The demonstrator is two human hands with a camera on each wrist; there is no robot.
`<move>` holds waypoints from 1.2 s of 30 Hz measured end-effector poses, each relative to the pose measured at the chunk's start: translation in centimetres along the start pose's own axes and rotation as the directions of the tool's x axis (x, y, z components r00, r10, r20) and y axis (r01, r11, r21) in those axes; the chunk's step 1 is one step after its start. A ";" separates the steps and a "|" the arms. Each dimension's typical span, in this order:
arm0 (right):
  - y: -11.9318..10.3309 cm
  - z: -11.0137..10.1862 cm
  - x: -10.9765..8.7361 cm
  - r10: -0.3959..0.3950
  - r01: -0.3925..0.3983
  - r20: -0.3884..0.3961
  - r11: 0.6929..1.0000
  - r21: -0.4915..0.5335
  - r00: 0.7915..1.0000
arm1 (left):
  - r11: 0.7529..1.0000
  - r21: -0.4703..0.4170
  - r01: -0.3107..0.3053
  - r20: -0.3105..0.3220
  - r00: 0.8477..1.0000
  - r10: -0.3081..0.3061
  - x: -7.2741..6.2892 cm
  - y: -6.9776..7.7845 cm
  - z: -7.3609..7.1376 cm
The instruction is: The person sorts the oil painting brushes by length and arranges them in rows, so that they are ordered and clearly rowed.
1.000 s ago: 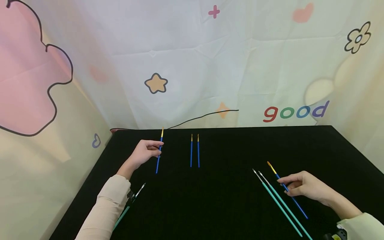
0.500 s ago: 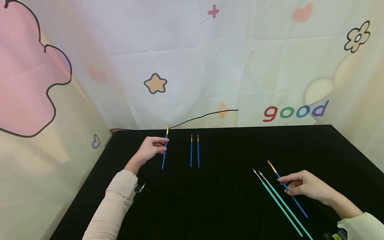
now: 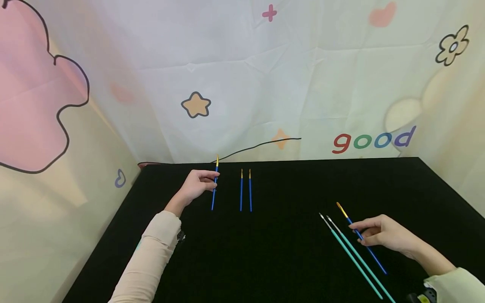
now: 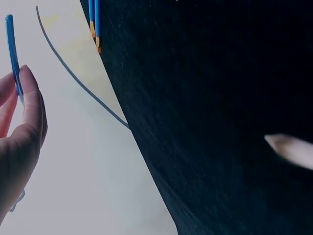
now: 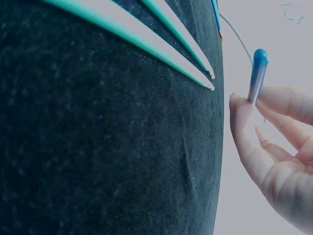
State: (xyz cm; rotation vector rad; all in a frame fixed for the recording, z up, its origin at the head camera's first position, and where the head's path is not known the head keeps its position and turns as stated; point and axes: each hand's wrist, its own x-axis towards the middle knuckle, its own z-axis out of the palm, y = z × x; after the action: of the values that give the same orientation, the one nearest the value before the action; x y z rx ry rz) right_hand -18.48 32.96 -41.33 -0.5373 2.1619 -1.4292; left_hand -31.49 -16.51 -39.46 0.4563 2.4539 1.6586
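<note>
My left hand (image 3: 197,184) pinches a blue paintbrush (image 3: 214,198) between thumb and fingers, its yellow-and-gold end pointing up. Just to its right, two blue paintbrushes (image 3: 241,195) lie side by side on the black table. My right hand (image 3: 392,236) pinches another blue paintbrush (image 3: 377,259), slanted with its brown tip toward the upper left. Left of that hand, two teal paintbrushes (image 3: 354,257) lie nearly parallel. In the right wrist view, the held paintbrush's rounded blue end (image 5: 259,71) shows above the fingertips. The left wrist view shows the left-hand paintbrush's blue handle (image 4: 11,46).
The black table (image 3: 280,244) meets a printed cloth backdrop (image 3: 235,105) at its far edge. My left sleeve (image 3: 147,256) covers most of a teal thing beneath it. A pale blurred pointed thing (image 4: 292,150) sits at the right of the left wrist view.
My left hand has moved right and slightly away with its blue paintbrush, closer to the two lying blue paintbrushes. My right hand has barely moved.
</note>
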 end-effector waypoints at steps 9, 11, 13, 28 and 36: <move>-0.2 0.0 0.1 0.015 -0.015 -0.007 1.000 0.004 1.000 | 1.000 -0.023 0.002 -0.001 1.000 -0.002 0.9 0.0 1.1; -0.3 0.0 0.1 0.018 -0.018 -0.011 1.000 0.003 1.000 | 1.000 -0.030 0.006 -0.001 1.000 -0.006 1.2 -0.2 1.5; -0.4 0.1 0.2 0.022 -0.022 -0.017 1.000 0.002 1.000 | 0.999 -0.035 0.010 0.003 1.000 -0.010 1.5 -0.3 1.8; -1.6 0.4 1.1 0.024 -0.023 -0.076 1.000 0.012 0.997 | 0.997 -0.042 0.059 0.018 0.998 -0.059 2.9 -1.3 3.3; -2.5 0.7 1.8 0.007 -0.009 -0.123 1.000 -0.011 0.992 | 0.995 -0.033 0.089 0.021 0.996 -0.088 3.6 -1.5 4.0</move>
State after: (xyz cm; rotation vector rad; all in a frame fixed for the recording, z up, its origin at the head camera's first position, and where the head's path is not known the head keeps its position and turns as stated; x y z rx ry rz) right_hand -19.39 30.52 -39.58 -0.4550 2.2667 -1.4818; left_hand -34.01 -12.35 -42.18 0.3520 2.3912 1.6499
